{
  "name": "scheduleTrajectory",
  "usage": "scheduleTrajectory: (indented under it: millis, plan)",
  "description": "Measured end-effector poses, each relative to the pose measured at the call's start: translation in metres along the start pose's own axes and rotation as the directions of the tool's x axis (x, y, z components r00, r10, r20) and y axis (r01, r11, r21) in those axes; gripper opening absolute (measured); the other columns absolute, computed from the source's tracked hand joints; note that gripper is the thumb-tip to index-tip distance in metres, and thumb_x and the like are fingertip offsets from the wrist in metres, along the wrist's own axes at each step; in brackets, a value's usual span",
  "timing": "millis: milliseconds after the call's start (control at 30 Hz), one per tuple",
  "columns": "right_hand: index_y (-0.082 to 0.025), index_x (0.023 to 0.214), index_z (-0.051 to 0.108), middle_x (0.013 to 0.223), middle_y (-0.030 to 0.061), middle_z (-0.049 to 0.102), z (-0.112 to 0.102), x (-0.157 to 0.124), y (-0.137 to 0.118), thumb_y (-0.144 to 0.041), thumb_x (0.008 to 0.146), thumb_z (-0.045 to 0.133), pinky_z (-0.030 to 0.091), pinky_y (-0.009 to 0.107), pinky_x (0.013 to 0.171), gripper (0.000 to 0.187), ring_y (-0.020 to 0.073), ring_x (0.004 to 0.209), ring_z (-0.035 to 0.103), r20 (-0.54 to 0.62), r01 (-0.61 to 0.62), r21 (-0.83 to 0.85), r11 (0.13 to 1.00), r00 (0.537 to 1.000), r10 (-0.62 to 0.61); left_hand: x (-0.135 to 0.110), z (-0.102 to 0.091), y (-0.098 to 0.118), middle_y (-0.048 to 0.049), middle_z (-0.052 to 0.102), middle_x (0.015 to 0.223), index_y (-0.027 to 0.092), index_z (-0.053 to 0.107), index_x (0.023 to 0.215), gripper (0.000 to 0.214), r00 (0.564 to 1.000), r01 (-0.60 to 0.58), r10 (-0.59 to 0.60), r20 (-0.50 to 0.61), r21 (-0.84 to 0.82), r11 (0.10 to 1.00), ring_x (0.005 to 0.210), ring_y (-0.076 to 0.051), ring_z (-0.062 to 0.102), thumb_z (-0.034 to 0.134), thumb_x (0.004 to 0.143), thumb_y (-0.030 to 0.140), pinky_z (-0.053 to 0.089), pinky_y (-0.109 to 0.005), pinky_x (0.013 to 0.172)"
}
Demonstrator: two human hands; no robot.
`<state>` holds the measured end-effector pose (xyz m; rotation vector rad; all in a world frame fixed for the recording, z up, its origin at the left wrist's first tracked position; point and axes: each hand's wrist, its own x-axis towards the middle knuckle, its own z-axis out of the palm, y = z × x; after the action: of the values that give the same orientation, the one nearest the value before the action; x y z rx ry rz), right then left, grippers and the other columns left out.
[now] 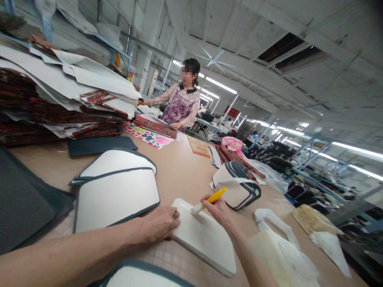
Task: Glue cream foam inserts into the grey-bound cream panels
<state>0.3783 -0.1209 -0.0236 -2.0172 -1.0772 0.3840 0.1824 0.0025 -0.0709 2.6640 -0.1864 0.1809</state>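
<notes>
My right hand [218,208] is closed around a brush [214,197] with a yellow handle. The brush's pale bristles touch the top of a stack of white panels [206,239] with rounded corners. At the left edge of that stack rests my left hand [160,223], its fingers bent against the side and a ring on one finger; whether they grip the stack is hard to see. Left of it lie white panels with dark borders [119,195], partly overlapping. Another dark-edged white panel [143,277] shows at the bottom edge.
Dark sheets [26,199] lie at the left, below a tall pile of patterned and white material [74,83]. A curved stack of dark-edged panels [236,185] stands at the right, near a plastic bag [281,255]. Across the table, a person [182,99] handles patterned material.
</notes>
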Motion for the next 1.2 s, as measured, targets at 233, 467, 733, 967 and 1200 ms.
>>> scheduleTrajectory:
  millis: [233,467,733,967,1200]
  plan:
    - [-0.019,0.054,0.059,0.051,-0.0014,0.053,-0.079,-0.045,0.035,-0.03,0.057,0.051,0.036,0.028,0.055,0.013,0.0154,0.053,0.049,-0.104,-0.139,-0.114,0.984,0.986,0.128,0.0,-0.014,0.011,-0.0052,0.056,0.098,0.018,0.052,0.078,0.012,0.999,0.004,-0.011,0.032,0.224,0.975,0.091,-0.023,0.051,0.064,0.076,0.022,0.039,-0.032,0.082]
    - [-0.019,0.067,0.063,0.062,0.0001,0.058,-0.069,-0.057,-0.002,-0.034,0.062,0.052,0.038,0.027,0.059,0.019,0.0167,0.062,0.052,-0.098,-0.063,-0.022,0.998,0.993,0.061,0.005,-0.016,-0.012,-0.0078,0.057,0.104,0.019,0.055,0.1,0.019,0.998,0.004,-0.008,-0.055,-0.059,0.998,0.098,-0.021,0.052,0.039,0.09,0.02,0.037,-0.032,0.09]
    - [-0.019,0.067,0.06,0.061,-0.0015,0.055,0.031,-0.037,-0.057,-0.035,0.064,0.051,0.038,0.024,0.055,0.019,0.0122,0.057,0.047,0.163,0.012,0.171,0.985,0.986,-0.04,0.013,-0.015,-0.037,-0.01,0.059,0.109,0.015,0.027,0.132,0.059,0.99,0.119,-0.13,-0.046,-0.192,0.974,0.087,-0.018,0.06,0.041,0.075,0.007,0.046,-0.027,0.076]
    - [-0.019,0.062,0.058,0.054,-0.0033,0.049,0.002,-0.056,-0.029,-0.031,0.062,0.051,0.034,0.024,0.053,0.014,0.012,0.054,0.044,0.166,-0.073,0.059,0.996,0.984,0.063,0.011,-0.022,-0.02,-0.0096,0.061,0.1,0.015,0.036,0.127,0.058,0.989,0.138,-0.143,-0.039,-0.117,0.984,0.094,-0.024,0.058,0.044,0.071,0.006,0.044,-0.031,0.081]
    - [-0.019,0.058,0.057,0.056,-0.0013,0.053,-0.081,-0.103,0.019,-0.028,0.06,0.052,0.036,0.028,0.058,0.011,0.0157,0.059,0.049,0.023,-0.176,-0.075,0.982,0.984,0.178,0.011,-0.034,0.005,-0.0104,0.058,0.103,0.014,0.049,0.112,0.049,0.995,0.095,-0.097,0.028,0.08,0.992,0.086,-0.027,0.058,0.057,0.063,0.012,0.045,-0.035,0.078]
